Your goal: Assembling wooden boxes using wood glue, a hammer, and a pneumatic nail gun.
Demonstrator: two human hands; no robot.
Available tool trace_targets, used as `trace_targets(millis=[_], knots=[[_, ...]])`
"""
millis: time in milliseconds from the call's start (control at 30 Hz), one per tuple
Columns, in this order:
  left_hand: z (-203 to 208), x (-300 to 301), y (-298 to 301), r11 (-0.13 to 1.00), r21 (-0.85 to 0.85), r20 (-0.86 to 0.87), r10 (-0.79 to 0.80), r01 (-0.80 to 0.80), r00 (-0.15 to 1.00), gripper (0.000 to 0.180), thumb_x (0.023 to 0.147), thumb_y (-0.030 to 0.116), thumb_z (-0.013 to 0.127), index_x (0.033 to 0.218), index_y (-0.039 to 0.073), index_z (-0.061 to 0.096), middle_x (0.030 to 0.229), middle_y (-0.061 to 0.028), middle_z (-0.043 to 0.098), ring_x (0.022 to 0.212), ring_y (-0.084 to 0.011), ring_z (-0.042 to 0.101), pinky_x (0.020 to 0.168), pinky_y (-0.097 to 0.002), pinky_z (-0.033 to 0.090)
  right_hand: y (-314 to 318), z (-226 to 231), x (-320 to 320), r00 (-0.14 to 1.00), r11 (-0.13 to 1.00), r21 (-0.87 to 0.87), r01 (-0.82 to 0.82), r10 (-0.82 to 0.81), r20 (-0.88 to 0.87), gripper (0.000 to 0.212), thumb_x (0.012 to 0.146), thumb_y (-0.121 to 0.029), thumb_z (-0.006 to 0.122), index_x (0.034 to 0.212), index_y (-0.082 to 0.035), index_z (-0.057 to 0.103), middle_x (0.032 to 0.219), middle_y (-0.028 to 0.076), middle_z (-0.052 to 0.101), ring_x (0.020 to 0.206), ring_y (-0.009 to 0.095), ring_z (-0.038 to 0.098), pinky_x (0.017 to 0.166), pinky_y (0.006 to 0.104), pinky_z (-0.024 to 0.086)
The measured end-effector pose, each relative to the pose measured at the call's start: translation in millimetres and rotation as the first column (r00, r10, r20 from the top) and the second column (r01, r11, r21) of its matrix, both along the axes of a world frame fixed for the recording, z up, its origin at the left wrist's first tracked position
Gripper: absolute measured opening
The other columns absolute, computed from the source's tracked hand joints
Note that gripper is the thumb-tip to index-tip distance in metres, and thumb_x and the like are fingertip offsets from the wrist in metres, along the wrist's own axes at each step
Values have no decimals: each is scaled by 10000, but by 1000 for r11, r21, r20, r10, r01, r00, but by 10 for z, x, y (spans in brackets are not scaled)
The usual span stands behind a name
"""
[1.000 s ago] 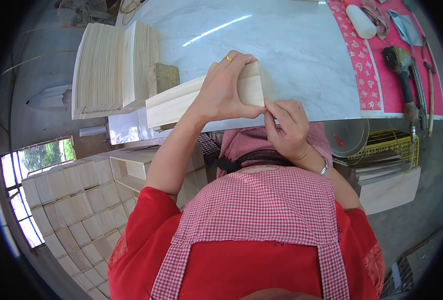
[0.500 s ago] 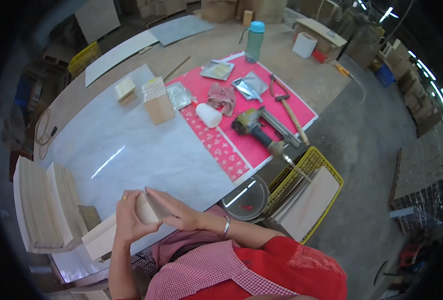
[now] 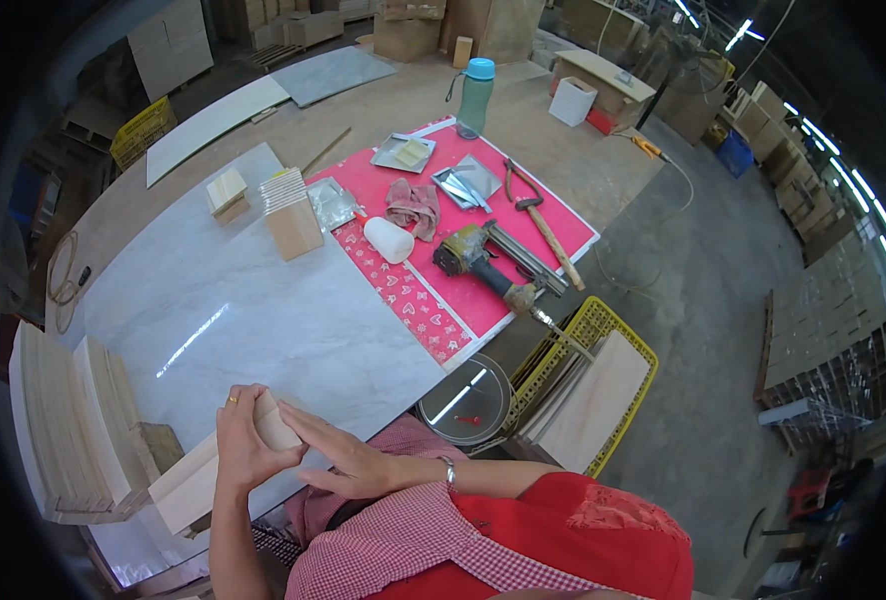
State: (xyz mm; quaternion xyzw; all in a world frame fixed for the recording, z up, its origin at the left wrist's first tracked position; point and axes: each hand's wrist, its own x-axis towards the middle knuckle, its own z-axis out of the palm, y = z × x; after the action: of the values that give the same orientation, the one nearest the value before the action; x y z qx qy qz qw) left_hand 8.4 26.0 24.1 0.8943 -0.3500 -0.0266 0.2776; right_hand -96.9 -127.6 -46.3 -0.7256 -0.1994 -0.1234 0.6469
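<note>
Between my two hands, at the near edge of the table, is a small stack of pale wooden pieces [image 3: 275, 424]. My left hand [image 3: 243, 442] is closed round it, thumb along the near side. My right hand [image 3: 348, 462] has its fingers stretched out, the fingertips against the stack's right side. Just left of my left wrist, a pale wooden board [image 3: 185, 487] lies near the table edge. Tall stacks of thin wooden boards [image 3: 73, 430] stand beside it, with a darker wood block [image 3: 158, 450] against them.
A slatted wood stack [image 3: 293, 225] and a smaller one [image 3: 227, 195] stand on the marbled sheet [image 3: 223, 290]. Right of them, a pink sheet [image 3: 443, 290] bears a nail gun [image 3: 483, 262], a hammer [image 3: 553, 240], a white bottle [image 3: 390, 240] and a cloth [image 3: 415, 208]. A yellow crate [image 3: 635, 420] holds boards.
The whole view has shifted, so the table appears further left. My right hand's palm has dropped slightly away from the wooden stack, and the stack's face shows more.
</note>
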Motion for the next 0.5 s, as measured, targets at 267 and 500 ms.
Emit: trace_targets(millis=[267,500], knots=[[-8,-4,10,1000,-7,-8,13,-13,1000,778,438,221,830,1130,31,529,1042,-141,537,932,-346,551,812,-422,420,-258,-64,-335,973,976,40,-216,218,-80,737,946,-191,592,1548,-1,212,1602,196,247,1466,318,295,1174,403,288],[17,-13,-7,1000,1,-19,3,-3,1000,789,448,249,844,1144,40,538,1036,-115,544,937,-316,556,802,-396,392,-266,-52,-346,980,985,43,-168,172,-97,717,949,-212,594,1540,-2,247,1561,200,334,1408,322,391,1153,408,319]])
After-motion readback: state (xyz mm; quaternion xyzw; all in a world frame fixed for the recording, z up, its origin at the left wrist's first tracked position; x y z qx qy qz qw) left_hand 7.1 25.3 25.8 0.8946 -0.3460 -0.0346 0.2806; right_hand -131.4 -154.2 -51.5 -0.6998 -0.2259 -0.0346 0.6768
